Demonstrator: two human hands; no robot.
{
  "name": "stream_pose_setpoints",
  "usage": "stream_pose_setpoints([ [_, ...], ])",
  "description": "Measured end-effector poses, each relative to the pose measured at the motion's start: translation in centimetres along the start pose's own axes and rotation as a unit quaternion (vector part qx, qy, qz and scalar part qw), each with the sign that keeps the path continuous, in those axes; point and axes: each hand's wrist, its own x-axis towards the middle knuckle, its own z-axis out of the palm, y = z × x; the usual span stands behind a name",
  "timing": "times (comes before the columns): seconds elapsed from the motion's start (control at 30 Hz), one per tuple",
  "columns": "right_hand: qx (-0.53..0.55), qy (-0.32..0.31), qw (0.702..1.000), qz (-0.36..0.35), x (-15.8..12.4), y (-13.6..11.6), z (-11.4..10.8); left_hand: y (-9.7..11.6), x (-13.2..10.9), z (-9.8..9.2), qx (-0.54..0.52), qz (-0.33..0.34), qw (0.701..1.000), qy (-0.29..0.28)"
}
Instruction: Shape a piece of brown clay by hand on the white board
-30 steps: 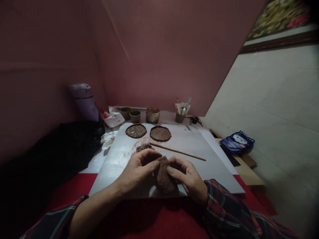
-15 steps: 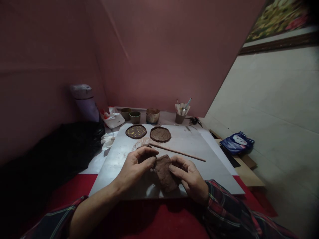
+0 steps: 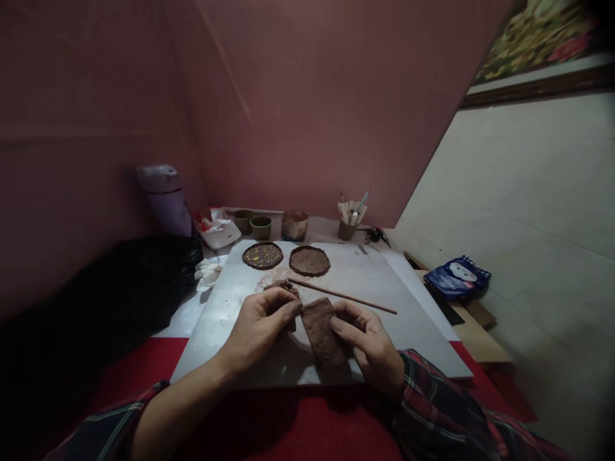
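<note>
A flat, roughly rectangular slab of brown clay (image 3: 323,333) is held tilted above the near part of the grey board. My right hand (image 3: 372,342) grips its right edge, thumb in front and fingers behind. At the slab's upper left corner, the thumb and forefinger of my left hand (image 3: 262,323) are pinched together. A lump of brown clay (image 3: 287,286) lies just beyond my left hand, partly hidden by it. Behind the slab, a thin brown stick (image 3: 348,296) rests slantwise on the board.
Two round clay pieces with raised rims, one yellow-dotted (image 3: 262,255) and one plain (image 3: 310,260), lie on the board (image 3: 408,320). Behind stand two small cups (image 3: 261,228), a stained pot (image 3: 295,225) and a tool cup (image 3: 348,229). Black plastic (image 3: 120,288) is at left, a blue packet (image 3: 456,278) at right.
The clay slab has turned slightly, so its face shows flatter and its lower end sits further right. My left fingertips have closed together at its corner. The other things stay put.
</note>
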Motion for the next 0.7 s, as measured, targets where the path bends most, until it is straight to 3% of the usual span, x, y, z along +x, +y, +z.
stream_pose_setpoints([
  [0.27,-0.020,-0.006,0.999,-0.036,0.1,0.6,-0.4,-0.3,0.3,-0.2,0.023,0.012,0.999,-0.046],
  [0.47,-0.114,0.011,0.989,-0.096,-0.7,0.0,0.1,0.6,0.1,-0.2,-0.006,-0.001,1.000,-0.018],
  [0.6,-0.235,0.050,0.953,-0.183,-1.4,-0.3,0.4,0.9,-0.2,-0.2,-0.054,-0.007,0.998,-0.015],
  [0.7,-0.337,0.107,0.889,-0.290,-1.5,-0.3,0.2,0.5,-0.5,0.2,-0.090,-0.059,0.992,-0.059],
])
